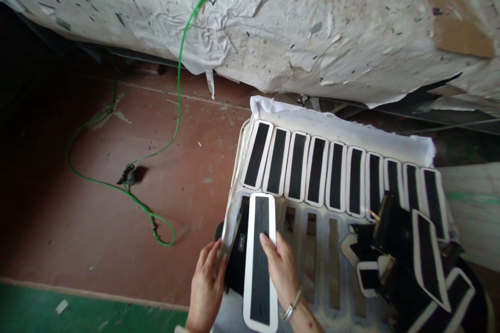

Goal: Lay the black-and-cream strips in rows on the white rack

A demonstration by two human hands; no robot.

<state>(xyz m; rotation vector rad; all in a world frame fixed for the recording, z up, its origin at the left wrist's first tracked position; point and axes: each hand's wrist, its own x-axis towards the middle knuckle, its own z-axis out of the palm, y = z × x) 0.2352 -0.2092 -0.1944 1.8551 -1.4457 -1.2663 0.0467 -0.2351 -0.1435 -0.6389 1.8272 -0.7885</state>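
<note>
My right hand (282, 270) rests on a long white-rimmed black strip (261, 260) lying at the near left of a white board (336, 130). My left hand (206, 286) grips the strip's left side together with a thin dark sheet (237, 250) under it. A row of several matching strips (336, 174) lies side by side across the far half of the board. Dark slot-shaped marks (332, 260) show on the board's bare near half.
A loose pile of black and white strips (414, 265) sits at the board's right end. A green cable (172, 130) loops over the red floor on the left. A worn white-covered table (273, 21) overhangs the far side. Green flooring (78, 312) runs along the near edge.
</note>
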